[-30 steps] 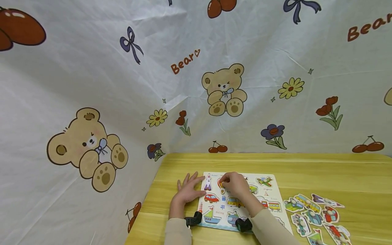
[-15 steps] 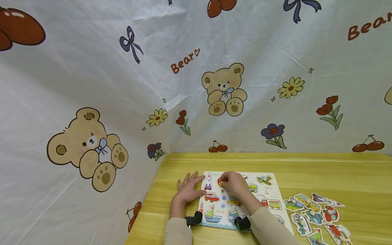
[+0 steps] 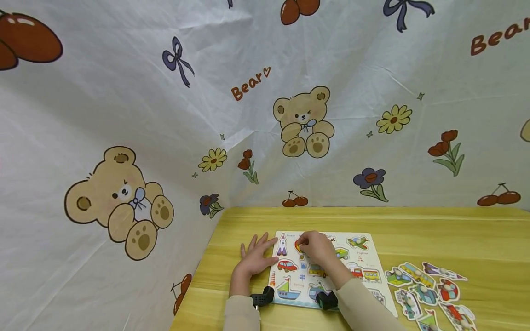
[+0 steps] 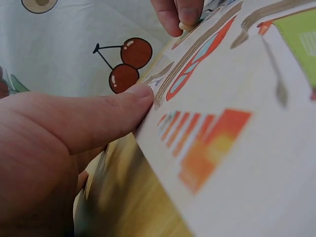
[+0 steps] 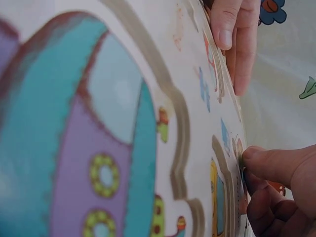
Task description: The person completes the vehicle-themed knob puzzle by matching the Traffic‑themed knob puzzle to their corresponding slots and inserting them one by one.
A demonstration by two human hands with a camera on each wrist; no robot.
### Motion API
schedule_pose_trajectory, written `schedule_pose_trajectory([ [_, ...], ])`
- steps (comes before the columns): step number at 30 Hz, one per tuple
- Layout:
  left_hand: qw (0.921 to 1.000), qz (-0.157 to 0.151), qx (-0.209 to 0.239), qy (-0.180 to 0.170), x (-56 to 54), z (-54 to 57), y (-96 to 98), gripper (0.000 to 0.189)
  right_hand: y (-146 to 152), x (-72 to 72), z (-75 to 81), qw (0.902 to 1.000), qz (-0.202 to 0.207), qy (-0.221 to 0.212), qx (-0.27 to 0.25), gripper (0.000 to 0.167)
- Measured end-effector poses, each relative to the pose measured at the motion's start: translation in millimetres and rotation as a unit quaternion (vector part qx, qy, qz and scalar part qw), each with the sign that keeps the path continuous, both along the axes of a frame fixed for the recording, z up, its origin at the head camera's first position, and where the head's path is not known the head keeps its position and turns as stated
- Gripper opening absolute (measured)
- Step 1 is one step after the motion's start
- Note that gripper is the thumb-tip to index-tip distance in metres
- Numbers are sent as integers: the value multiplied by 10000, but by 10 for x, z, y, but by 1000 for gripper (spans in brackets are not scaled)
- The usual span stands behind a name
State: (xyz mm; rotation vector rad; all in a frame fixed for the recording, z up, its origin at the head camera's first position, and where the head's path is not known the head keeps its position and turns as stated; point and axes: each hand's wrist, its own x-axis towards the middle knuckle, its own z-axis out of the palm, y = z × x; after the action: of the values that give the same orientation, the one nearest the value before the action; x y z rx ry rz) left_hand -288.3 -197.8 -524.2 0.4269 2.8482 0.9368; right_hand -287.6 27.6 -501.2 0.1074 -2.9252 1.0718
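Observation:
A white puzzle board point(image 3: 304, 287) printed with vehicles lies on the wooden table. My left hand point(image 3: 253, 260) is spread at its left edge, fingers straight; in the left wrist view the thumb point(image 4: 118, 106) touches that edge. At the upper left of the board, my right hand point(image 3: 319, 248) pinches a hot-air balloon puzzle piece point(image 3: 297, 247) over the balloon picture. Its small pale knob point(image 4: 184, 26) shows between the fingertips in the left wrist view. The right fingers cover part of the balloon. Beside it is the rocket picture point(image 3: 282, 245), with the red car point(image 3: 286, 265) below.
Several loose knobbed pieces lie in a pile right of the board, among them a rocket point(image 3: 445, 271), a bus point(image 3: 417, 274) and a sailboat point(image 3: 429, 319). A bear-print cloth point(image 3: 339, 69) hangs behind and to the left of the table point(image 3: 414, 230).
Both hands stay almost in place. The right hand, still pinching the balloon piece, makes only a very small shift, and the board moves slightly. The loose pieces lie as before.

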Motion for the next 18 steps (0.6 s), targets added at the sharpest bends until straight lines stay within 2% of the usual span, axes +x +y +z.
schedule_pose_trajectory([
  [10,9999,54,99,-61,-15,20,24,59,30,-20,16,10000,30,-4,36,5],
  [18,9999,101,108,-21,-21,-20,5,60,15,37,10,9999,143,-28,-7,14],
])
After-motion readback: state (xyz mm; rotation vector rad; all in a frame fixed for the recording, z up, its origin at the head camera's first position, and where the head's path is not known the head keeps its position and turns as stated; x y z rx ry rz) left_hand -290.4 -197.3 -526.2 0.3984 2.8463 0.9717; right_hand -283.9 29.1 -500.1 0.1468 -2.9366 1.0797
